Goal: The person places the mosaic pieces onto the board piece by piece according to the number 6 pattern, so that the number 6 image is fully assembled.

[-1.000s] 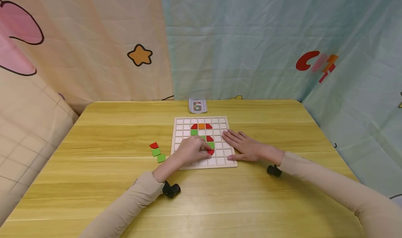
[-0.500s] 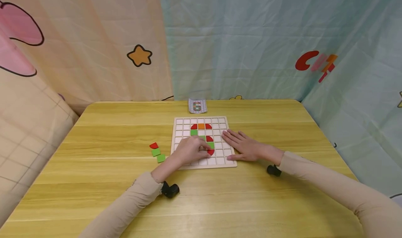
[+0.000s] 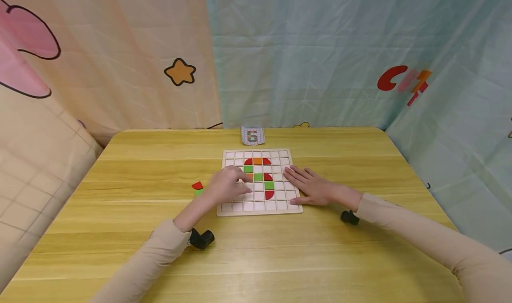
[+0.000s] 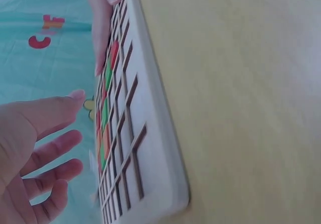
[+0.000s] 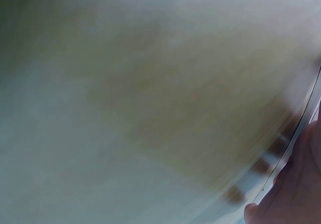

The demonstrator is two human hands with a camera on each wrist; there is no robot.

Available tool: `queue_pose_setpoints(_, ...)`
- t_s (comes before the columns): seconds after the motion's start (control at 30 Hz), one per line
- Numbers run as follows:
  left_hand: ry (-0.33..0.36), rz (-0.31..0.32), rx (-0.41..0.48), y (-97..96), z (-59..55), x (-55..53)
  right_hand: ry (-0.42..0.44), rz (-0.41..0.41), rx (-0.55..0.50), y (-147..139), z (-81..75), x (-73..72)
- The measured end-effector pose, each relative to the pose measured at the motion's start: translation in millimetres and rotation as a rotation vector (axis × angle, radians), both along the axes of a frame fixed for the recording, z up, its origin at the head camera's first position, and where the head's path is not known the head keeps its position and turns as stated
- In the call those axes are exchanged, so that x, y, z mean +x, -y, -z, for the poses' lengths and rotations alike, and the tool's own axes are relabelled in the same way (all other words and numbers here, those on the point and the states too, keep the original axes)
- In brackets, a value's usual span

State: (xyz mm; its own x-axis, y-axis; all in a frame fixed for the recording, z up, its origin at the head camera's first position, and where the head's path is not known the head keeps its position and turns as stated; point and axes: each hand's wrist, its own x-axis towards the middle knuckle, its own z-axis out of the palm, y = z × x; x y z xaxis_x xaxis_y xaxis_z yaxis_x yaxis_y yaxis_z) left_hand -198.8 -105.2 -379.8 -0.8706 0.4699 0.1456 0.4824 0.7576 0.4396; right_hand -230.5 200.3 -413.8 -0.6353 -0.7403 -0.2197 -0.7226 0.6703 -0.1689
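Observation:
A white square grid board with a pale wooden rim lies on the table. Set in its cells are red quarter-round pieces, green squares and an orange square, forming a curved figure; another orange piece is partly covered by fingers. My left hand hovers over the board's left side, thumb and fingers apart; in the left wrist view this hand holds nothing. My right hand lies flat with spread fingers on the board's right edge. Left of the board lie a loose red quarter-round piece and a green square.
Behind the board lies a small paper card with a coloured figure printed on a grid. The wooden table reaches printed curtains at the back. Black wrist devices sit under both forearms.
My left hand has let go of the lower red quarter-round piece and moved left, uncovering more cells. It now hides one loose green square. My right hand stays in place.

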Motion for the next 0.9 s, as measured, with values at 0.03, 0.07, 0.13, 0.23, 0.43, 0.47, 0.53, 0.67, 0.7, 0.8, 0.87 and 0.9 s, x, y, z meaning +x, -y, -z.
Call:
queue_pose_setpoints(0.03,0.005,-0.002,0.001,3.9,-1.7,0.2,-0.001,0.000,0.004,0,0.2,0.2)
queue_pose_setpoints(0.07,0.015,-0.007,0.001,7.7,-3.4,0.5,0.000,0.000,0.003,0,0.0,0.4)
queue_pose_setpoints(0.13,0.022,-0.016,-0.005,15.5,-6.5,1.4,0.000,-0.002,0.002,0,-0.3,0.8)
queue_pose_setpoints(0.23,0.023,-0.030,-0.019,26.0,-9.5,2.7,0.000,-0.007,-0.009,1,-1.3,1.5)
queue_pose_setpoints(0.43,0.020,-0.071,-0.019,42.6,-11.3,6.1,0.009,0.009,0.020,2,-3.3,2.0)
queue_pose_setpoints(0.47,0.021,-0.079,-0.020,45.3,-11.2,6.7,0.010,0.011,0.017,2,-3.2,1.9)
queue_pose_setpoints(0.53,0.023,-0.093,-0.022,50.5,-11.0,8.6,0.007,0.011,0.015,2,-2.4,1.4)
queue_pose_setpoints(0.67,0.026,-0.098,-0.033,61.7,-9.5,12.0,0.007,0.011,0.003,1,-0.5,0.3)
queue_pose_setpoints(0.7,0.029,-0.098,-0.036,64.3,-8.9,12.6,0.007,0.013,0.009,1,-0.2,0.0)
queue_pose_setpoints(0.8,0.045,-0.105,-0.046,71.7,-7.1,14.9,0.010,0.011,-0.001,0,0.5,-0.5)
queue_pose_setpoints(0.87,0.058,-0.112,-0.053,76.0,-5.6,16.7,0.011,0.013,0.006,0,0.7,-0.5)
queue_pose_setpoints(0.9,0.062,-0.113,-0.056,78.4,-4.6,17.7,0.013,0.010,-0.004,0,0.9,-0.6)
